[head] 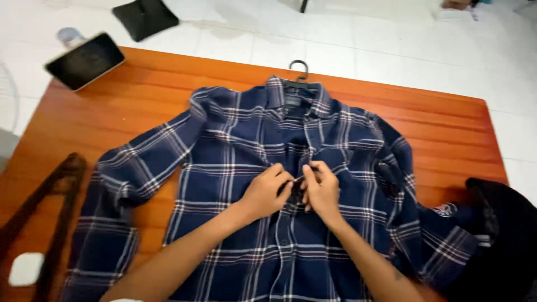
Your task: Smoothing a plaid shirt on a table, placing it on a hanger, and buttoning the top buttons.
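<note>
An orange-brown wooden table (436,120) stands on a white tiled floor (358,39), and a navy plaid shirt (235,168) lies spread flat across it, on a black hanger (300,67) whose hook shows above the collar. The left hand (267,193) and the right hand (320,189) meet at the shirt's front placket, fingers of each pinched together on the fabric there. A dark tablet (85,60) leans at the table's far left corner, a black garment (500,235) lies at the right edge, and a white block (25,268) sits near left.

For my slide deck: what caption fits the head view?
Both hands pinch the button placket of a navy plaid shirt.
</note>
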